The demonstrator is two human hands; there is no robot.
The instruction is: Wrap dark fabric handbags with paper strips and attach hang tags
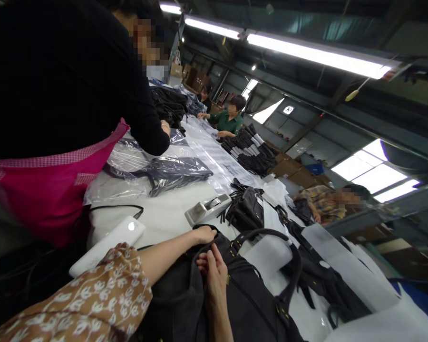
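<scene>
Black bag: a soft black handbag with loop handles (235, 294) lay at the near edge of the long white table (164, 218).
Left hand: the left hand (204, 234) was closed on the bag's top edge.
Right hand: the right hand (214, 273) pinched the bag's top edge too.
Risk: the bag could slide off the near edge if pulled hard.
Risk two: the loop handles could catch the grey tape holder (207, 208) close by.
Room: a big workshop with long bright ceiling lights (317, 54), and other people at the far edge.

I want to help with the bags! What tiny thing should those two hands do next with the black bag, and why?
Probably pull the top edge of the dark fabric handbag apart a little. The left hand is closed on that edge and the right hand pinches it right beside, so both already grip the same rim. The handbag's curved black handle stands clear behind them.
</scene>
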